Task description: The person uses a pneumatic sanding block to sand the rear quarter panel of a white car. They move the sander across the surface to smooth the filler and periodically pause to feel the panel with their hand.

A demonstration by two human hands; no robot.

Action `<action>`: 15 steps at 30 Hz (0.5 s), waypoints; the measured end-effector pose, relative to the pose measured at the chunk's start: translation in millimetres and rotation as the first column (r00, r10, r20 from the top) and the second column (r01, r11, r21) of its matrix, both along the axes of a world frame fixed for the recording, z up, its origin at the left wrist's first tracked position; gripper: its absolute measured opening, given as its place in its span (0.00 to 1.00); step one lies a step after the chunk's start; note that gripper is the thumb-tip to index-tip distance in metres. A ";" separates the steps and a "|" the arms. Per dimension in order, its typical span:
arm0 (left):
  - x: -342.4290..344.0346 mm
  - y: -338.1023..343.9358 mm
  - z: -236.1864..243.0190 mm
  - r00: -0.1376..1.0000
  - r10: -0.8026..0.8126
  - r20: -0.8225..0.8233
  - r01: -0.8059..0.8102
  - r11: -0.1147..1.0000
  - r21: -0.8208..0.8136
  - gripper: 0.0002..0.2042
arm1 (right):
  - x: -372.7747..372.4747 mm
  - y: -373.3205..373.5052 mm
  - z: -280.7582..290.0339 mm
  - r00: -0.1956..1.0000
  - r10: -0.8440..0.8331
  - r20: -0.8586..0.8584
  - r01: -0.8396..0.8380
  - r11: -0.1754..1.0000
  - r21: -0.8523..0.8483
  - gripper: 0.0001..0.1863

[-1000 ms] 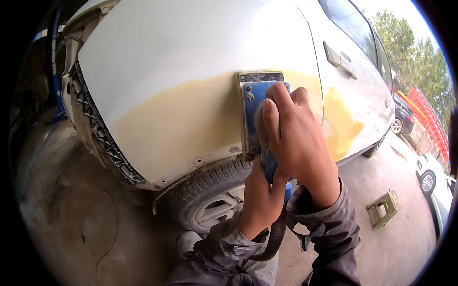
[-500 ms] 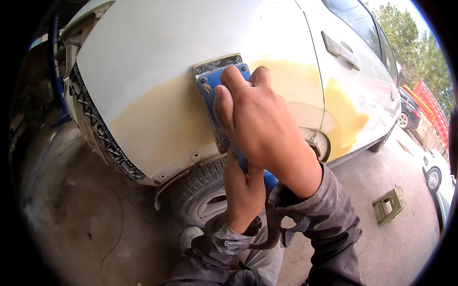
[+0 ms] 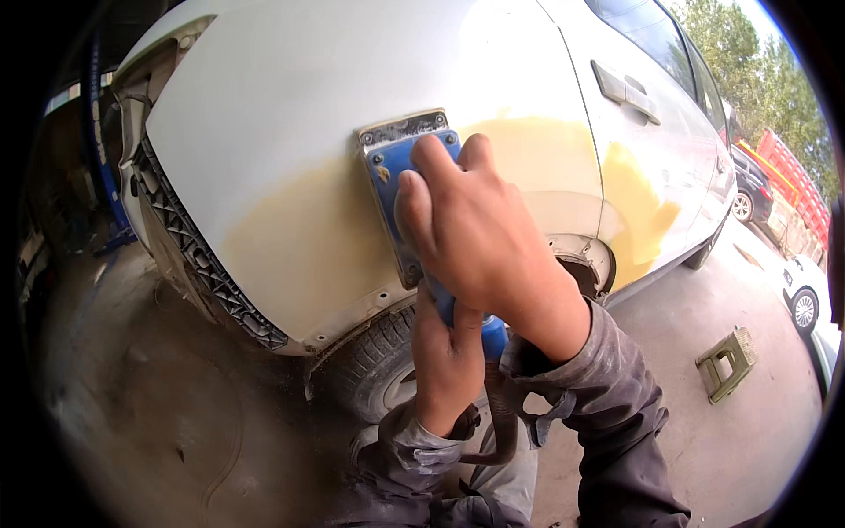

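Blue sander point(image 3: 385, 189) against the yellowish patch point(image 3: 299, 233)

I have the sander up against the white rear panel point(image 3: 290, 106) of the car, above the tyre point(image 3: 370, 365). My right hand point(image 3: 497, 238) sits over its body, fingers closed round it, though most of the fingertips are hidden. My left hand point(image 3: 447, 365) grips the handle end below; the thumb shows, but I cannot see where the other fingers end.

To sand this well, I judge the pad should lie flush and be pressed evenly, the right hand giving light weight and the left steering. Tipping it onto one edge would likely gouge the patch, so I should follow the panel's curve, overlap my strokes and feather out into the white. Care is due near the lower lip, and the hose point(image 3: 503, 422) wants slack.

The sander's long axis runs steeply up the panel, its far end pointing up and slightly left, its handle end down toward me. That far end lies over white above the patch's edge; the pad's working face is turned to the panel, out of sight.
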State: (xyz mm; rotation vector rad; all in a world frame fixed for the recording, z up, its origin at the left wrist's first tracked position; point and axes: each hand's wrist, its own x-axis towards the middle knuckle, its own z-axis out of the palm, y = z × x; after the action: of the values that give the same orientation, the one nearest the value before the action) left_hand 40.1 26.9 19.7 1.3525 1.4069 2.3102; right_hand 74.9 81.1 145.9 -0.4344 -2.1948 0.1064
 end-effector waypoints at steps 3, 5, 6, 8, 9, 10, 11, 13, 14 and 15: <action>-21.2 -21.0 -7.3 0.994 0.089 0.066 -0.090 0.996 0.008 0.26 | -31.9 -22.3 -4.6 0.994 0.095 0.046 -0.096 0.995 0.032 0.16; -30.7 -21.4 -16.1 0.974 0.063 0.216 -0.080 0.994 0.070 0.26 | -44.3 -28.8 -7.0 0.988 0.153 0.017 -0.153 0.986 0.072 0.16; -33.5 -24.5 -18.9 0.961 0.067 0.269 -0.081 0.996 0.043 0.26 | -52.1 -32.9 -11.2 0.985 0.174 -0.009 -0.173 0.981 0.086 0.16; -35.6 -17.7 -15.3 0.962 0.086 0.259 -0.111 0.990 0.084 0.26 | -52.8 -30.1 -9.3 0.979 0.193 -0.058 -0.187 0.978 0.088 0.16; -32.6 -13.3 -15.8 0.958 0.084 0.274 -0.117 0.987 0.107 0.26 | -48.7 -26.0 -8.8 0.982 0.182 -0.058 -0.177 0.981 0.078 0.16; -26.1 -8.4 -13.1 0.969 0.095 0.226 -0.115 0.990 0.078 0.26 | -43.5 -20.8 -7.2 0.984 0.170 -0.060 -0.166 0.984 0.066 0.16; -16.4 -1.7 -6.3 0.979 0.104 0.175 -0.114 0.992 0.049 0.26 | -33.7 -12.6 -3.8 0.989 0.136 -0.059 -0.133 0.990 0.050 0.16; -4.1 11.3 0.7 0.997 0.071 0.031 -0.071 0.997 0.015 0.26 | -9.3 7.0 -0.9 0.996 0.086 -0.027 -0.086 0.996 0.010 0.16; 5.1 20.2 3.6 0.998 0.058 -0.031 -0.057 0.998 0.015 0.26 | 5.6 17.9 0.4 0.996 0.090 -0.030 -0.090 0.996 -0.013 0.15; 16.7 30.5 7.1 0.995 0.041 -0.091 -0.039 0.999 0.022 0.25 | 18.7 32.2 -1.2 0.997 0.054 -0.062 -0.052 0.998 0.027 0.15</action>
State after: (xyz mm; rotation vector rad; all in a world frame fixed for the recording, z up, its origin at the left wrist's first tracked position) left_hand 56.8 57.3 26.8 1.4665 1.4536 2.3211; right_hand 93.6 113.3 144.8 -0.3545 -2.1445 0.1197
